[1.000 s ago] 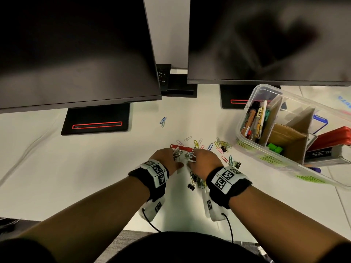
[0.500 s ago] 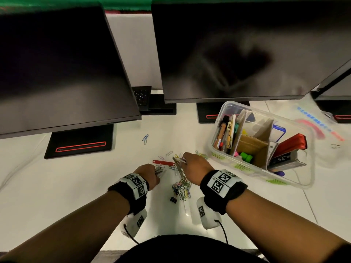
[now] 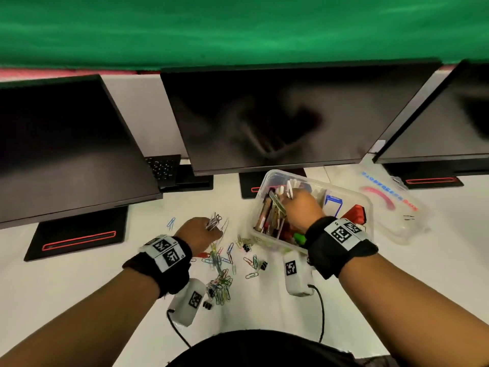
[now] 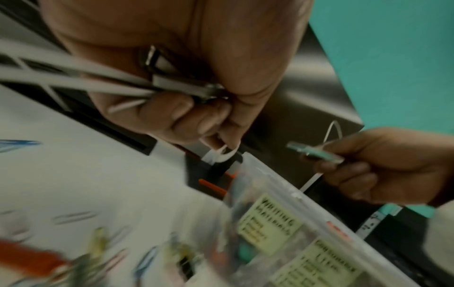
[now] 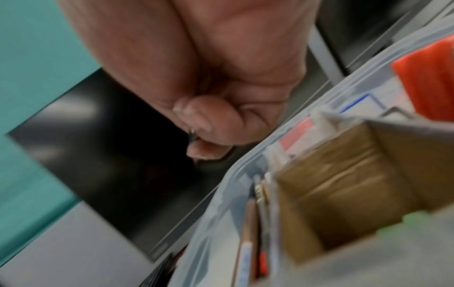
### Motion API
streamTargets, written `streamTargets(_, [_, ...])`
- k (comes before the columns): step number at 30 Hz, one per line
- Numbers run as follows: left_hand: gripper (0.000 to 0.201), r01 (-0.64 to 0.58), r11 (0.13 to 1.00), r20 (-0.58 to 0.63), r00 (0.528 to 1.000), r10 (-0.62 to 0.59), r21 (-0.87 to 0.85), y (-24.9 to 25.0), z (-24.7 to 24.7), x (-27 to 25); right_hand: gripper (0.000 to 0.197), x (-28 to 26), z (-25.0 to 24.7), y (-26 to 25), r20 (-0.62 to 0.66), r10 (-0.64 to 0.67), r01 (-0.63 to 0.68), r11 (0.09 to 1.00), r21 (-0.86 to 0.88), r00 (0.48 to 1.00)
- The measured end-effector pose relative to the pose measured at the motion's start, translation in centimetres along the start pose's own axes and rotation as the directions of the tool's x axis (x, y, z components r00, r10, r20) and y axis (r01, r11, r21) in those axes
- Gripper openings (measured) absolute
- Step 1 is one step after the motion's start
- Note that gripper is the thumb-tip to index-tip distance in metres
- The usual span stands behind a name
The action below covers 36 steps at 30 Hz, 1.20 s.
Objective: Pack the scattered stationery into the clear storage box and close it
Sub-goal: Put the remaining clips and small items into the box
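The clear storage box (image 3: pixel 369 207) stands open on the white desk, right of centre, with cardboard dividers (image 5: pixel 343 174), pens (image 3: pixel 264 215) and a red stapler (image 3: pixel 357 213) inside. My right hand (image 3: pixel 287 197) hovers over the box's left part and pinches a few clips (image 3: pixel 277 201); the right wrist view shows its fingers (image 5: pixel 196 116) curled on a metal clip. My left hand (image 3: pixel 211 229) is left of the box, above the desk, gripping a bunch of metal clips (image 3: pixel 214 221). Coloured paper clips and black binder clips (image 3: pixel 222 271) lie scattered on the desk between my wrists.
Three dark monitors (image 3: pixel 264 115) on stands line the back of the desk. The box's clear lid (image 3: pixel 391 207) lies to the right of the box. A lone blue paper clip (image 3: pixel 171 223) lies left of my left hand. A keyboard corner (image 3: pixel 162 168) shows between the monitors.
My right hand has left the clip pile and moved up and right over the box with clips in it. My left hand has lifted with its clips. The head view has tilted upward.
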State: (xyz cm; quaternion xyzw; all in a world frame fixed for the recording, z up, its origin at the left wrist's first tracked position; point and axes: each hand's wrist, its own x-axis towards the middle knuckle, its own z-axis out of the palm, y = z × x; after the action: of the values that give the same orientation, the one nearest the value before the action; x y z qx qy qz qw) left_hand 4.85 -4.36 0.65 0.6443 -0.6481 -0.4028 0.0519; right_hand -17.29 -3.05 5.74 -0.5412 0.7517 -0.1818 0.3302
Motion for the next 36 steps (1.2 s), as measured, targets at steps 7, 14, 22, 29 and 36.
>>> streamTargets(7, [0.018, -0.039, 0.977, 0.087, 0.994, 0.058, -0.208, 7.3, 1.6, 0.3, 0.033, 2.8, -2.9, 5.3, -0.063, 0.272, -0.265, 0.958, 0.106, 0.96])
streamTargets(14, [0.02, 0.025, 0.951, 0.156, 0.987, 0.025, -0.309, 12.9, 3.8, 2.5, 0.027, 4.0, -3.5, 6.0, -0.009, 0.203, -0.201, 0.973, 0.11, 0.979])
streamTargets(22, [0.02, 0.103, 0.915, 0.237, 0.971, -0.008, -0.391, 16.8, 6.7, 4.9, 0.01, 2.4, -4.8, 7.7, 0.186, 0.082, -0.173, 0.819, 0.547, 0.979])
streamTargets(29, [0.007, 0.202, 0.913, 0.317, 0.944, -0.086, -0.355, 19.5, 8.2, 6.2, 0.02, 3.5, -5.8, 8.7, 0.192, 0.154, -0.239, 0.771, 0.59, 0.969])
streamTargets(36, [0.012, 0.362, 0.777, 0.371, 0.911, -0.179, -0.514, 20.5, 8.2, 6.2, 0.021, 4.3, -6.4, 9.4, 0.228, 0.176, -0.278, 0.766, 0.579, 0.958])
